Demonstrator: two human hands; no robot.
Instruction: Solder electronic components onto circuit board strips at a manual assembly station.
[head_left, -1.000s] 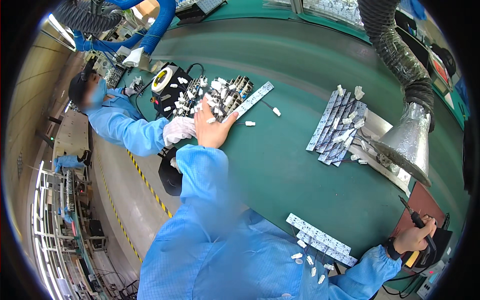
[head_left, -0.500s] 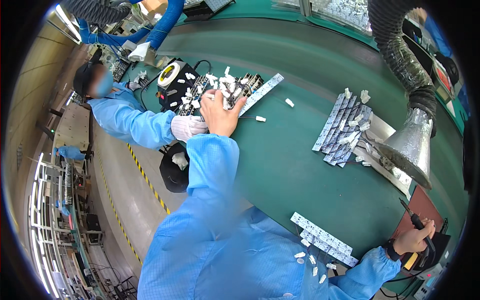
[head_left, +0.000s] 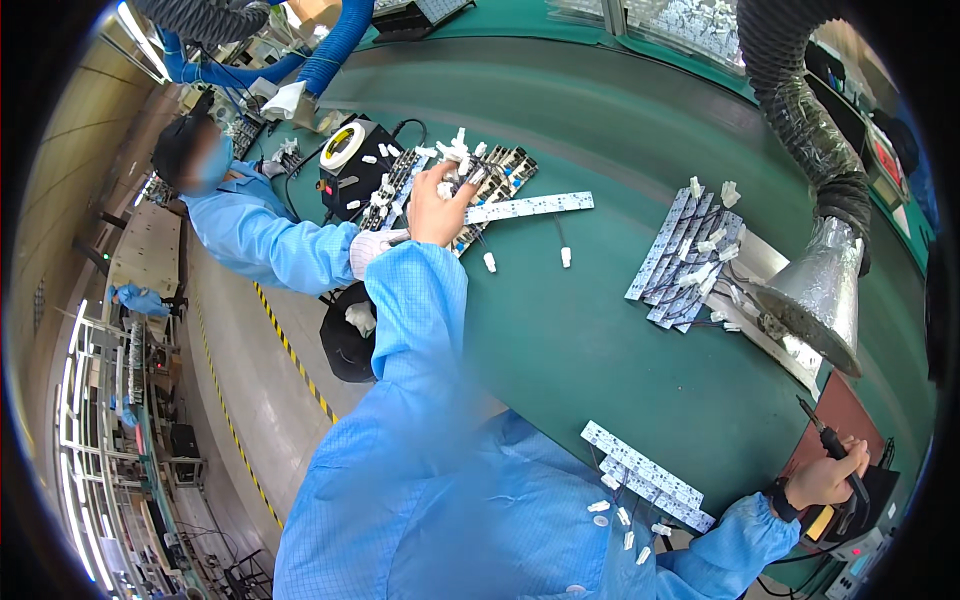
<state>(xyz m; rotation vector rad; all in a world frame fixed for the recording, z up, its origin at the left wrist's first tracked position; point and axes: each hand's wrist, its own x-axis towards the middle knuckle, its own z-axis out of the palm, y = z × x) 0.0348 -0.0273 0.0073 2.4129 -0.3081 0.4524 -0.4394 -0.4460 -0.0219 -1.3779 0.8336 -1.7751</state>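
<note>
Broad green worktop [head_left: 560, 350]. On its far-left part, left hand [head_left: 438, 210] bent over heap of small white plastic plugs [head_left: 457, 148]; fingertips hidden, cannot tell if pinching. Slim white circuit strip [head_left: 540, 205] lies rightward from thumb. Right hand [head_left: 828, 480] wrapped round black pen-shaped soldering iron [head_left: 831, 440], near reddish-brown mat [head_left: 838, 405]. Grey floor [head_left: 240, 340], yellow-black tape [head_left: 293, 353] leftward.
</note>
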